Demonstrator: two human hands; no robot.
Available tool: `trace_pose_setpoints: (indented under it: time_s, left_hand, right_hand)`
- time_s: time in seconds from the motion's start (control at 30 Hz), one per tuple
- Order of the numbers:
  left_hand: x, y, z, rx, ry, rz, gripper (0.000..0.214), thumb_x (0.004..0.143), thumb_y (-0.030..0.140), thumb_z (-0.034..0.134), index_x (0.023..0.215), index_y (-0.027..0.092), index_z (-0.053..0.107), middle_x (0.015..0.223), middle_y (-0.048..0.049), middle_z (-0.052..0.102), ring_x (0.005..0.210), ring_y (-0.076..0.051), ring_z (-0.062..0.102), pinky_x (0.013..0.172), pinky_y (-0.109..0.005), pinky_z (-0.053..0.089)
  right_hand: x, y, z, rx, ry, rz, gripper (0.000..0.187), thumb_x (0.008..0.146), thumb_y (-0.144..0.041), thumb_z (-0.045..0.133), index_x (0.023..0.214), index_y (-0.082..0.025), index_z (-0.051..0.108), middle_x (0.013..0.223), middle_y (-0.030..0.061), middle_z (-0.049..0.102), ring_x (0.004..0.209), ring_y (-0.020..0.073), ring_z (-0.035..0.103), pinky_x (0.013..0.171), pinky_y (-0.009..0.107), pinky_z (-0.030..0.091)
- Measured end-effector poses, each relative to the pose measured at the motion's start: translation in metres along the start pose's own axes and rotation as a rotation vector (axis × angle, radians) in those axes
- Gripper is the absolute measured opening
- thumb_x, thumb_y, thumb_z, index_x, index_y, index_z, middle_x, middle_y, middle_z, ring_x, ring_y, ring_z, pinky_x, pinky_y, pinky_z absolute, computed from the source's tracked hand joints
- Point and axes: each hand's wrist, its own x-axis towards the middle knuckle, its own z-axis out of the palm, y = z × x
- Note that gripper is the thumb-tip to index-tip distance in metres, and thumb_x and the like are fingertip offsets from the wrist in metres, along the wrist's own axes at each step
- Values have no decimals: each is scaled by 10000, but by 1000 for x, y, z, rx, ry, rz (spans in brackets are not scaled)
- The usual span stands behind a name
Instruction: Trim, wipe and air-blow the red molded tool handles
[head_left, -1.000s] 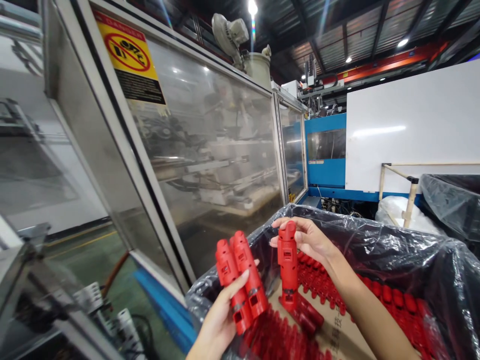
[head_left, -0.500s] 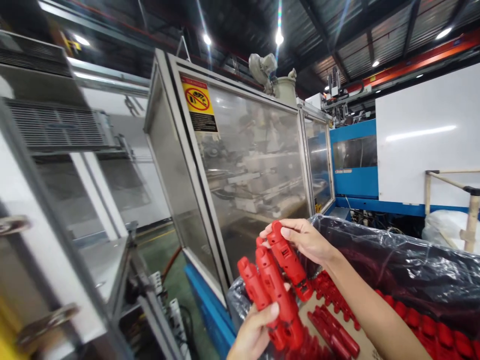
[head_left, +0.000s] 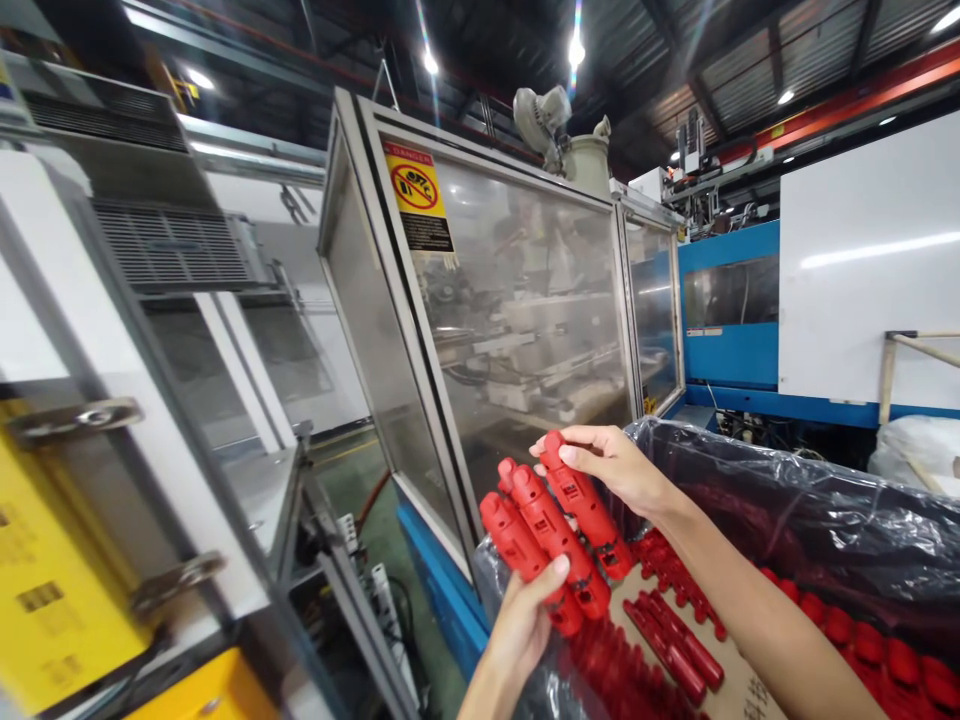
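Observation:
My left hand (head_left: 523,615) is closed around several red plastic tube-like parts (head_left: 555,530) with rounded ends, its thumb across their lower side. My right hand (head_left: 619,468) pinches the rounded upper end of another red plastic part (head_left: 589,505), which is tilted beside those in the left hand. Both hands are above a box lined with dark plastic film (head_left: 750,460). Inside it, two darker red parts (head_left: 667,640) rest on a cardboard sheet (head_left: 739,685), with rows of red parts (head_left: 855,630) around them. Some of the left fingers are hidden behind the parts.
A framed machine enclosure (head_left: 525,300) with a danger sign (head_left: 417,195) stands just beyond the box. At the left are a metal frame (head_left: 277,500) and a yellow panel (head_left: 67,560). A blue and white machine (head_left: 731,355) and a tube railing (head_left: 889,375) are at the right.
The view has turned slightly left, so the surroundings sit further right. The red parts in my left hand are raised a little and lie more evenly beside the one in my right hand.

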Motion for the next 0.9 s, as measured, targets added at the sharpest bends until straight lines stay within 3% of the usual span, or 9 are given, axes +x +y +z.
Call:
trace_pose_setpoints:
  time_s: [0.47, 0.9]
  left_hand:
    - [-4, 1, 6, 85, -14, 18, 582, 463, 316, 945, 979, 134, 748, 857, -99, 784, 937, -325, 708, 836, -364, 574]
    - [0, -2, 6, 81, -25, 28, 583, 466, 373, 936, 975, 153, 755, 912, -94, 786, 890, -309, 717, 841, -395, 577]
  right_hand:
    - [-9, -6, -6, -91, 20, -13, 353, 831, -453, 693, 1057, -185, 729, 986, 55, 744, 917, 198, 677, 906, 364, 511]
    - [-12, 7, -10, 46, 79, 19, 305, 825, -427, 705, 1006, -181, 700, 996, 63, 726, 870, 196, 682, 877, 366, 532]
